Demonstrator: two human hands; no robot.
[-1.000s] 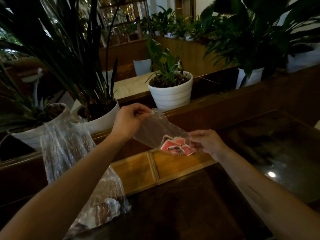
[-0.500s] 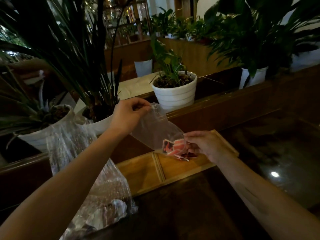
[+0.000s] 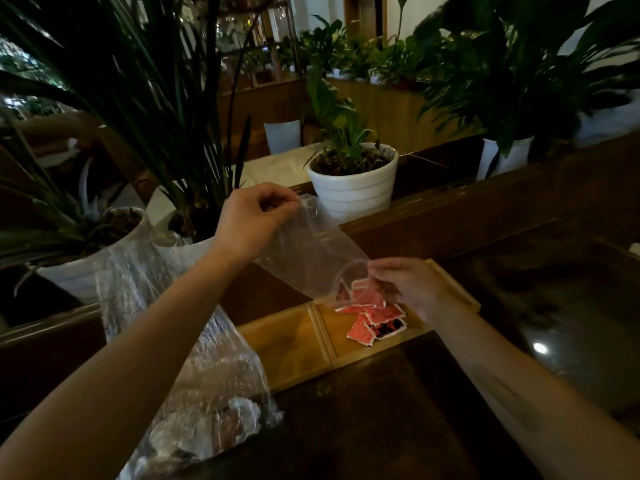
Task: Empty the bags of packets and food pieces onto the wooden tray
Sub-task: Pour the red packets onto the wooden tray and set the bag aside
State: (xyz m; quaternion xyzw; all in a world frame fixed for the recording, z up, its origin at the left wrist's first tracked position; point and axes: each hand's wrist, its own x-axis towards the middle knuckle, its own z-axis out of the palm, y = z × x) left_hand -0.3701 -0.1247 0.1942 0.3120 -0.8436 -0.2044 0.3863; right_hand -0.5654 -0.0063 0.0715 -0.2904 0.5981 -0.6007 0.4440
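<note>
A small clear plastic bag (image 3: 311,254) hangs tilted, mouth down, above the wooden tray (image 3: 287,344). My left hand (image 3: 252,220) pinches its upper closed end. My right hand (image 3: 401,285) pinches the rim of its open mouth. Several red packets (image 3: 374,320) lie in the tray's right compartment, with a few still at the bag's mouth. The tray's left compartment holds nothing. A larger clear bag (image 3: 194,393) with pale food pieces stands on the dark table under my left forearm.
White plant pots (image 3: 353,188) stand on the wooden ledge behind the tray, with long leaves reaching over the left side. The dark glossy table (image 3: 363,427) stretches toward me and to the right.
The red packets have slid out of the small bag and landed in the tray's right compartment. My left hand has lifted the bag's closed end higher.
</note>
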